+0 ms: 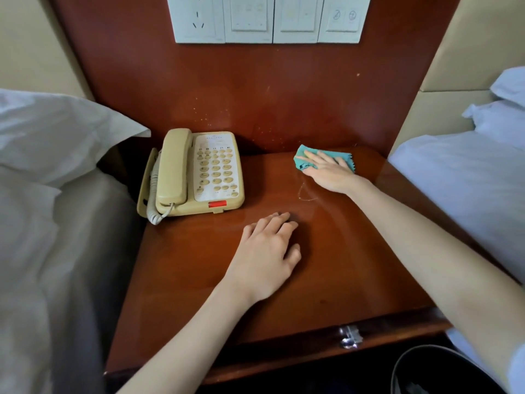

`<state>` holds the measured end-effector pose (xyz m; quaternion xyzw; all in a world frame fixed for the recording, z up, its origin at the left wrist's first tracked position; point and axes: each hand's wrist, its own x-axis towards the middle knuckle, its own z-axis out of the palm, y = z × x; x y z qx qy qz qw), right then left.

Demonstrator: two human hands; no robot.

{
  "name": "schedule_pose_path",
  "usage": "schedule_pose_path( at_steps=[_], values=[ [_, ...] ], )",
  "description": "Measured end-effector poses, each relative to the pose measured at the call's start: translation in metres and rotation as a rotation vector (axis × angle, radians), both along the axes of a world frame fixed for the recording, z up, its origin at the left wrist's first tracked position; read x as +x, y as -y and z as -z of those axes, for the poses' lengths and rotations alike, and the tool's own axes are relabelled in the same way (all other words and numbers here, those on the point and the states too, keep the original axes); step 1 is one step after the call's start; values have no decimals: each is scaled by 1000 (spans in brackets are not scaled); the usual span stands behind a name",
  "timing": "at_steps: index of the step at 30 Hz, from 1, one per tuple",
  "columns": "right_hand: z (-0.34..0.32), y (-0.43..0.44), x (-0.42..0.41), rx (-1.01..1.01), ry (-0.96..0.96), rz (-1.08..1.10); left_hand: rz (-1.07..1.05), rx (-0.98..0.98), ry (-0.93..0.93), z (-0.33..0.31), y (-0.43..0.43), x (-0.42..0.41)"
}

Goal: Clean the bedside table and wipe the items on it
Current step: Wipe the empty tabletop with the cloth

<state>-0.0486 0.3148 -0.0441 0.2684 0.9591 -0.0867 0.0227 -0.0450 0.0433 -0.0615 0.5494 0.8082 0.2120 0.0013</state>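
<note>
The person's right hand (329,170) lies flat, palm down, on a teal cloth (324,159) at the far right of the glossy red-brown counter (326,280), close to the wooden back panel (255,95). Its grip is spread, fingers pressing the cloth to the surface rather than closing around it; the cloth's jagged edge shows past the hand on the right. A thin wet streak (305,193) marks the wood just near the wrist. The left hand (270,251) rests in the middle of the counter, fingers loosely curled, grip empty. A beige telephone (196,172) sits at the far left, handset in its cradle, coiled cord hanging at its near left corner. White bedding (42,180) flanks the counter on the left, with more white bedding on the right. Wall switches (270,18) are mounted above.
</note>
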Motion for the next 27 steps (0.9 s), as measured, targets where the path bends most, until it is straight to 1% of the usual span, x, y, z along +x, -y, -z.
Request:
schedule_pose_path(
  at_steps=[2,7,11,13,17,22,25,27],
  values=[
    [2,10,7,15,11,-62,-3,0,-3,-1,0,0],
    [2,40,28,-27,-1,-186,27,25,23,-5,3,3],
    [3,63,52,-31,-7,-295,7,209,100,-14,17,-1],
    [5,70,62,-28,-9,-340,-18,237,117,-19,28,-7],
    [10,73,64,-5,-57,-338,4,159,38,-22,55,-31],
    [11,61,34,-60,-104,-274,56,57,53,-22,69,-59],
    [11,52,5,-52,-88,-249,120,-19,20,-14,72,-66],
    [11,48,-14,-3,-40,-261,141,-14,41,-11,75,-67]
  ],
)
